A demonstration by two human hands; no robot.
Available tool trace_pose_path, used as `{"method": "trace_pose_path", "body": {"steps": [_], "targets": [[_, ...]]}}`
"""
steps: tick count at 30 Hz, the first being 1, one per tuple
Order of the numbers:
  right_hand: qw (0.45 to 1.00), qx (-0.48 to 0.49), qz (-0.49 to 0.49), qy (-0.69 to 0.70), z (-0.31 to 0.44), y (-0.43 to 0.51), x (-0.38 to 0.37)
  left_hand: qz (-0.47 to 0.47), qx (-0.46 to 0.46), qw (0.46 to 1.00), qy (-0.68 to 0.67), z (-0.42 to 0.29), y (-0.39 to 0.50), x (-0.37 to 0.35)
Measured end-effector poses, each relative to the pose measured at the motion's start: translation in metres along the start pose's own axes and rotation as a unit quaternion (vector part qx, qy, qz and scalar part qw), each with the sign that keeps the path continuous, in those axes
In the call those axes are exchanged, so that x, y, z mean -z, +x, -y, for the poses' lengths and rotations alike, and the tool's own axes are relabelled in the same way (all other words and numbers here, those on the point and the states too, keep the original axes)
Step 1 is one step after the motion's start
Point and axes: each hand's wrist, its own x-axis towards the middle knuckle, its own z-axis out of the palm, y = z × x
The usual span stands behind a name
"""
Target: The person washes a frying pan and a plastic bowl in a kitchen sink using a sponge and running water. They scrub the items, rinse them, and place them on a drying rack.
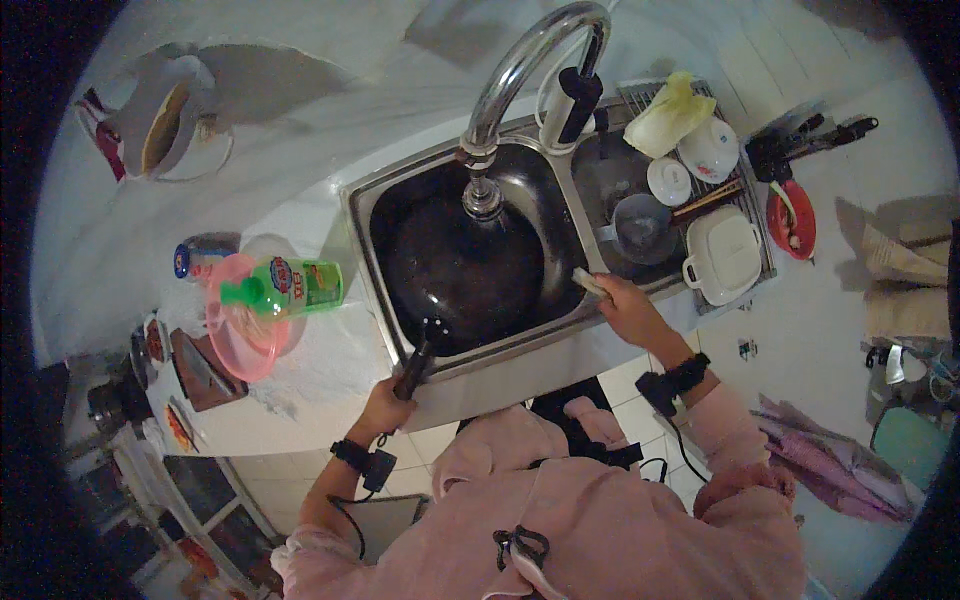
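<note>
My left hand [385,409] is closed round the dark handle of a black frying pan or wok [465,277], which lies in the left basin of a stainless steel sink [373,300]. In my right hand [627,309] is a small pale scrubber or cloth [589,283], held by the fingers at the basin's front right edge, apart from the pan. The chrome faucet [499,97] arches above the pan, its spout head pointing down. Whether water is running I cannot tell.
A green bottle [307,288] and pink basin [217,337] are on the left counter, near a knife on a brown board [196,382]. Over the right basin are a clear measuring cup [642,229], bowls [709,150] and a white lidded dish [721,255]. A red bowl [791,225] sits farther right.
</note>
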Motion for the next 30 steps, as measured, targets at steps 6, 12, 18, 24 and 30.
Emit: {"method": "trace_pose_path", "body": {"steps": [6, 12, 18, 24, 30], "targets": [[0.932, 0.103, 0.077, -0.338, 0.004, -0.016, 0.005, 0.01, -0.031, 0.999, 0.022, -0.013, 0.018, 0.009], [0.991, 0.08, -0.087, 0.067, 0.108, 0.115, 0.021, -0.086, -0.067, 0.986, 0.129, -0.026, 0.013, 0.005], [0.982, 0.14, -0.016, 0.127, 0.154, 0.178, -0.003, -0.186, -0.065, 0.949, 0.247, -0.033, 0.004, -0.007], [0.981, 0.114, 0.078, 0.135, 0.139, 0.139, 0.02, -0.196, -0.076, 0.953, 0.219, -0.043, -0.003, -0.007], [0.994, 0.097, 0.0, 0.045, 0.091, 0.08, 0.066, -0.082, -0.002, 0.996, 0.035, -0.082, -0.028, -0.005]]}}
